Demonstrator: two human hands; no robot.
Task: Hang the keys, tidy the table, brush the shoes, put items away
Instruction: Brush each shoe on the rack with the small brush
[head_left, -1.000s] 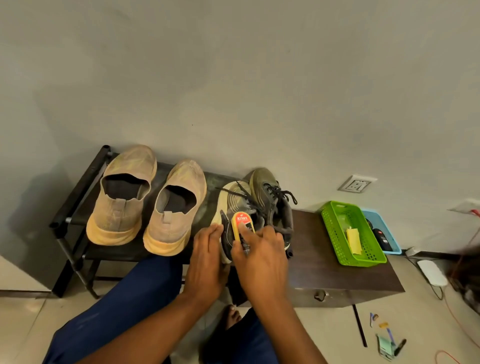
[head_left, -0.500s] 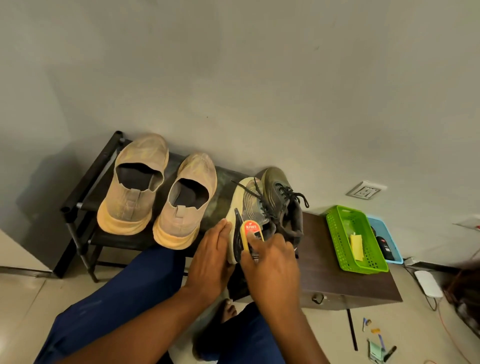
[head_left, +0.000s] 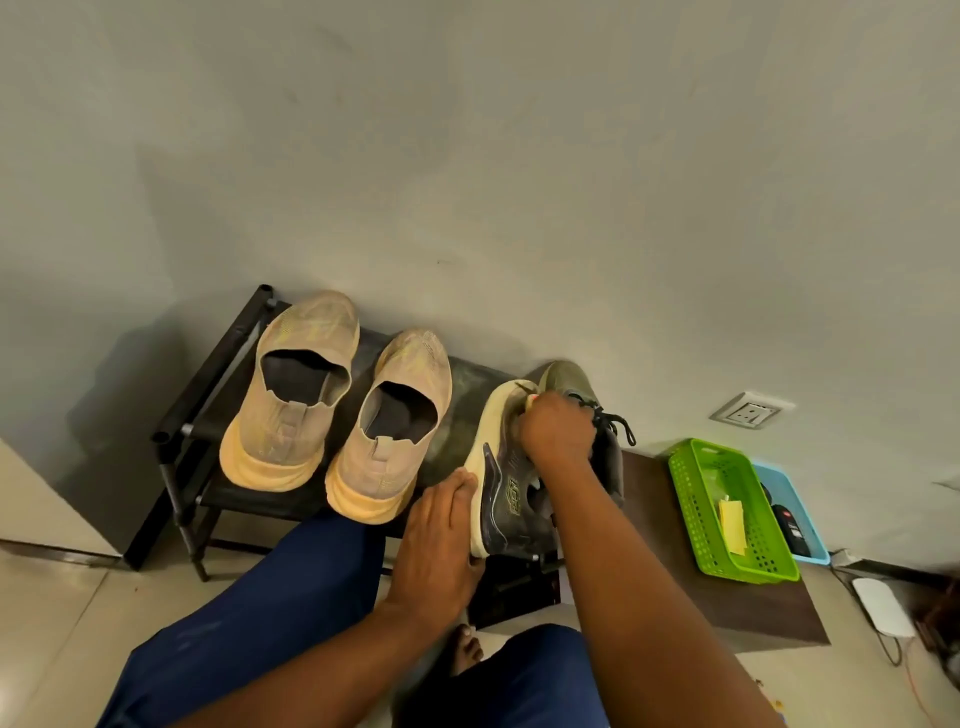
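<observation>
We're crouched in front of a low black shoe rack (head_left: 208, 395) set against the wall, blue trouser knees at the near edge of view. Our left hand (head_left: 441, 545) rests w/ fingers mostly straight along the pale sole at the heel end of a dark grey sneaker (head_left: 506, 493), which is tipped onto its side, sole facing left. Our right hand (head_left: 558, 428) is over the sneaker's toe end, fingers curled round a small item; only a sliver of red/yellow shows at the fingertips, so we can't tell what it is from here, tho it's pressed to the upper near the toe. Just behind, touching it on the far-right side, sits the second lace-up sneaker (head_left: 597, 410), olive-grey, laces hanging to the right. Left of these, on the rack top, a pair of tan slip-on shoes (head_left: 343, 415) stands side by side, toes to the wall. Right of the rack is a dark brown low table (head_left: 675, 597); on its far-right part a green basket (head_left: 691, 499) holds a yellow pad (head_left: 732, 525), and a blue tray (head_left: 810, 525) beside it holds a black item w/ a red spot, prob. a key fob. A wall socket (head_left: 750, 410) sits above.
</observation>
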